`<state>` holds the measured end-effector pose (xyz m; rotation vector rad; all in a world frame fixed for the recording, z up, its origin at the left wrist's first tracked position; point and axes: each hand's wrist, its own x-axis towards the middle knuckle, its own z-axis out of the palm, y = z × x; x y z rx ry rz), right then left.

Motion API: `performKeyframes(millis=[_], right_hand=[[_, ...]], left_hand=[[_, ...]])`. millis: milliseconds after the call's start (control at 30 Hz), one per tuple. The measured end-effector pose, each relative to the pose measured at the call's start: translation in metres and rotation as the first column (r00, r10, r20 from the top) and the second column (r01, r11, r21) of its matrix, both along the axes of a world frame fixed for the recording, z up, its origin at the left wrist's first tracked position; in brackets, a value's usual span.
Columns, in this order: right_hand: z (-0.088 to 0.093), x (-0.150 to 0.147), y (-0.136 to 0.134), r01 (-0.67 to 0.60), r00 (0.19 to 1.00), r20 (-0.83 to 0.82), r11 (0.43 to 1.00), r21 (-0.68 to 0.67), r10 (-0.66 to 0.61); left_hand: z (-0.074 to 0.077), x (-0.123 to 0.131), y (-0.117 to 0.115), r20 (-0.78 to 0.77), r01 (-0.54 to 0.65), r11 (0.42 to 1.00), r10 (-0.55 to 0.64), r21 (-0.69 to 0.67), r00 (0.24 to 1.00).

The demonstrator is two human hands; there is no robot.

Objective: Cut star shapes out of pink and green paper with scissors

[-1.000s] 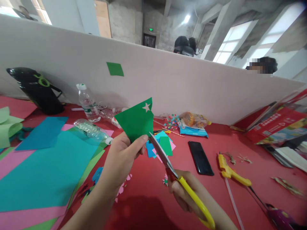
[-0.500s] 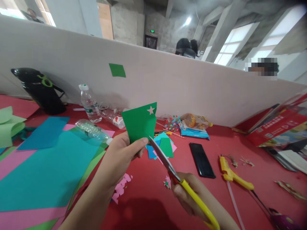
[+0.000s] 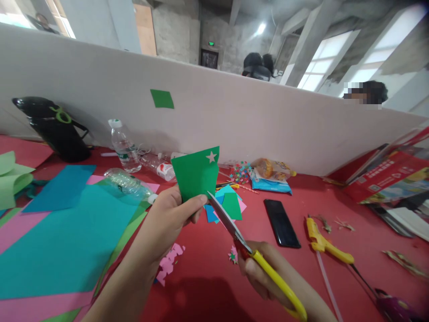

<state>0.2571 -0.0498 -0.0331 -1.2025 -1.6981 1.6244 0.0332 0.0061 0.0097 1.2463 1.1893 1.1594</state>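
Observation:
My left hand (image 3: 170, 214) pinches the lower edge of a piece of green paper (image 3: 194, 174), holding it up above the table. Near the paper's upper right corner is a star-shaped hole (image 3: 211, 157). My right hand (image 3: 264, 268) is wrapped round yellow-handled scissors (image 3: 231, 223), their blade tips at the paper's lower right edge, close to my left thumb. Under the scissors lie small pink and green stars (image 3: 233, 255). Pink paper scraps (image 3: 169, 264) rest below my left wrist. Beyond the blades is a small pile of coloured paper pieces (image 3: 232, 205).
Large coloured sheets (image 3: 73, 237) cover the left side, with plastic bottles (image 3: 124, 147) and a black flask (image 3: 60, 134) behind. A phone (image 3: 282, 223), a yellow glue gun (image 3: 325, 243) and snack packets (image 3: 271, 179) are to the right. A white partition (image 3: 234, 116) stands at the back.
The view has shifted very slightly. Both hands, the green paper and the scissors keep nearly the same positions, with the blade tips still at the paper's edge.

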Motion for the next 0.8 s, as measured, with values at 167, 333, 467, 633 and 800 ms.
performKeyframes(millis=[167, 333, 467, 633, 800], right_hand=[[-0.0065, -0.0003, 0.0007, -0.019, 1.0, -0.01, 1.0, 0.007, 0.019], [-0.0087, 0.0014, 0.0032, -0.042, 0.999, -0.024, 0.999, 0.019, 0.042], [-0.0083, 0.0015, 0.0039, -0.044, 0.999, -0.02, 0.999, 0.001, 0.044], [-0.0088, 0.0008, 0.0033, -0.02, 1.0, 0.022, 1.0, -0.021, 0.02], [-0.0108, 0.0013, 0.0045, -0.048, 0.998, 0.029, 0.999, 0.001, 0.048]], left_hand=[[-0.0004, 0.001, 0.0008, 0.025, -0.001, 1.0, 0.001, 0.006, 1.0], [-0.001, 0.0001, 0.0012, 0.031, 0.01, 1.0, -0.01, 0.004, 0.999], [-0.0007, -0.0006, -0.0001, 0.025, 0.015, 1.0, -0.015, 0.004, 1.0], [0.0003, 0.0009, -0.0009, 0.032, 0.012, 1.0, -0.012, 0.001, 0.999], [-0.0018, 0.002, 0.0012, 0.022, 0.008, 1.0, -0.008, -0.004, 1.0]])
